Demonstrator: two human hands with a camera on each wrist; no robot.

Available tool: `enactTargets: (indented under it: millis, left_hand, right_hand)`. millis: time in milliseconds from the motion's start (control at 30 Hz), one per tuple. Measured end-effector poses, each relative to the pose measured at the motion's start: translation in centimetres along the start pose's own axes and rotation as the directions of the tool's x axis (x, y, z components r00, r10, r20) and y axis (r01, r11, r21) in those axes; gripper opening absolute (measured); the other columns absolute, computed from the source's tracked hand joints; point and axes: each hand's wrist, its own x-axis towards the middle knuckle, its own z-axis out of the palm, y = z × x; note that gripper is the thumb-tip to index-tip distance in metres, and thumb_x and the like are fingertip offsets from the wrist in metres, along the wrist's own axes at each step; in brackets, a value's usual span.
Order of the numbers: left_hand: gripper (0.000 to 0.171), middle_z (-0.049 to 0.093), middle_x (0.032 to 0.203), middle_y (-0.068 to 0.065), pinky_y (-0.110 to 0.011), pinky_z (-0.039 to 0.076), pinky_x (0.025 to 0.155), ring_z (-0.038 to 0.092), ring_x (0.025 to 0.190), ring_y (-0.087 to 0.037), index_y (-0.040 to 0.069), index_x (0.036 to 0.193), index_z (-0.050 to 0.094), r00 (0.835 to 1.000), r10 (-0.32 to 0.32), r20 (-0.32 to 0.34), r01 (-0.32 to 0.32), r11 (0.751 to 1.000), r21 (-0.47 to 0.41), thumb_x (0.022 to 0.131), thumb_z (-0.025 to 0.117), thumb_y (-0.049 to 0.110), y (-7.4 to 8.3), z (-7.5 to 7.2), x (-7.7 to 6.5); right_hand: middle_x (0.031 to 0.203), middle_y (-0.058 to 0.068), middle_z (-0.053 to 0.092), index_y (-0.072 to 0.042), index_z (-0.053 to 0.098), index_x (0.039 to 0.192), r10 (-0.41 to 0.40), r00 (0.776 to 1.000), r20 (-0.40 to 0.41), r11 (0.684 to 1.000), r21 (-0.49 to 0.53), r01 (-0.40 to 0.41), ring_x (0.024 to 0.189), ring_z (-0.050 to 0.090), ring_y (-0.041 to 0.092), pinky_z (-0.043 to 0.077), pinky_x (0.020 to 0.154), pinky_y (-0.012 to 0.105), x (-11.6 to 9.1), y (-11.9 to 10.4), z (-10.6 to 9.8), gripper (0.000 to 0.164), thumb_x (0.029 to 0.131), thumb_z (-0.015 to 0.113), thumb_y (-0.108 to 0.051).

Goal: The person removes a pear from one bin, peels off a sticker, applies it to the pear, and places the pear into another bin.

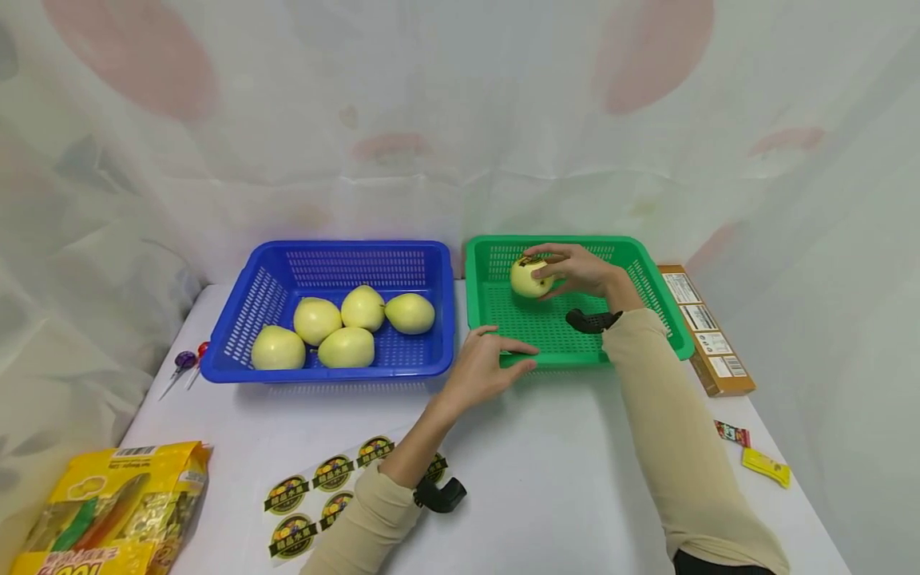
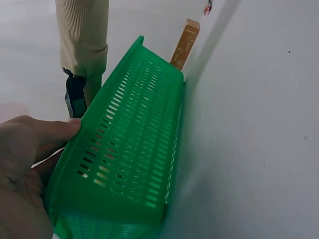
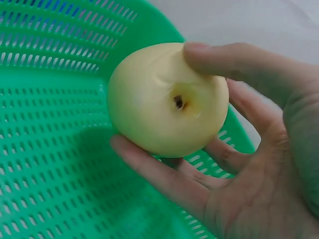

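My right hand (image 1: 580, 270) grips a pale yellow-green pear (image 1: 529, 279) over the left back part of the green basket (image 1: 575, 359). A dark label shows on the pear's upper side in the head view. In the right wrist view the thumb and fingers wrap the pear (image 3: 149, 109), its dark-centred end facing the camera. At the basket's front left corner, my left hand (image 1: 483, 369) pinches the rim; its thumb presses the edge of the basket (image 2: 129, 134) in the left wrist view, with other fingers partly hidden behind. The blue basket (image 1: 338, 372) on the left holds several pears (image 1: 347, 348).
A sheet of round dark stickers (image 1: 290, 495) lies in front, partly under the left forearm. Lollipops (image 1: 184, 361) and a yellow snack bag (image 1: 115, 511) are at left. To the right are a brown box (image 1: 707, 331), a red packet (image 1: 732, 434) and a yellow packet (image 1: 765, 467).
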Motion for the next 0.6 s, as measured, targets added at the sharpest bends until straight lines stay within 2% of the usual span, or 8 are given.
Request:
enactTargets:
  millis: [100, 267, 400, 467, 600]
  left_hand:
    - [0.018, 0.086, 0.1, -0.003, -0.054, 0.036, 0.134, 0.081, 0.102, -0.024, 0.012, 0.116, 0.086, 1.0, 0.0, -0.001, 0.0, 1.0, -0.01, 0.101, 0.079, 0.02, 0.0, 0.0, 0.0]
    - [0.019, 0.086, 0.096, -0.004, -0.053, 0.035, 0.135, 0.081, 0.1, -0.024, 0.011, 0.116, 0.086, 1.0, -0.006, -0.001, 0.006, 1.0, -0.014, 0.101, 0.078, 0.021, 0.0, 0.0, -0.1]
    - [0.019, 0.086, 0.093, -0.003, -0.051, 0.035, 0.135, 0.081, 0.095, -0.022, 0.013, 0.116, 0.086, 1.0, -0.008, -0.004, 0.008, 1.0, -0.006, 0.101, 0.079, 0.021, 0.0, 0.0, -0.1]
    - [0.018, 0.086, 0.094, -0.002, -0.051, 0.035, 0.135, 0.08, 0.095, -0.021, 0.014, 0.115, 0.086, 1.0, -0.008, -0.008, 0.008, 1.0, 0.0, 0.101, 0.079, 0.021, 0.0, 0.1, -0.1]
    - [0.017, 0.086, 0.092, -0.001, -0.051, 0.036, 0.134, 0.08, 0.092, -0.019, 0.016, 0.115, 0.086, 1.0, -0.004, -0.016, 0.004, 1.0, 0.011, 0.1, 0.079, 0.022, -0.1, 0.2, -0.1]
  right_hand:
    - [0.179, 0.022, 0.02, -0.008, 0.04, 0.166, 0.007, 1.0, 0.007, 0.998, -0.058, -0.006, 0.16, 0.034, 0.046, 0.05, 0.117, 0.072, 0.5, 0.5, 0.7, 0.065, 0.106, 0.066, -0.007]
    - [0.179, 0.02, 0.022, -0.009, 0.04, 0.167, 0.018, 1.0, 0.022, 0.99, -0.139, -0.015, 0.164, 0.027, 0.045, 0.055, 0.115, 0.066, 1.6, 1.0, 1.8, 0.067, 0.106, 0.067, -0.01]
    - [0.179, 0.021, 0.018, -0.008, 0.043, 0.165, 0.035, 0.999, 0.015, 0.984, -0.175, -0.031, 0.168, 0.017, 0.043, 0.053, 0.117, 0.066, 1.9, 0.8, 2.8, 0.064, 0.105, 0.068, -0.007]
    - [0.179, 0.021, 0.018, -0.008, 0.044, 0.164, 0.037, 0.999, 0.02, 0.982, -0.185, -0.033, 0.168, 0.018, 0.043, 0.051, 0.119, 0.067, 2.0, 0.8, 3.2, 0.065, 0.105, 0.069, -0.004]
    - [0.177, 0.023, 0.023, -0.008, 0.04, 0.166, 0.024, 0.998, 0.055, 0.975, -0.224, -0.011, 0.163, 0.028, 0.047, 0.05, 0.12, 0.067, 2.2, 1.0, 3.5, 0.07, 0.103, 0.069, 0.0]
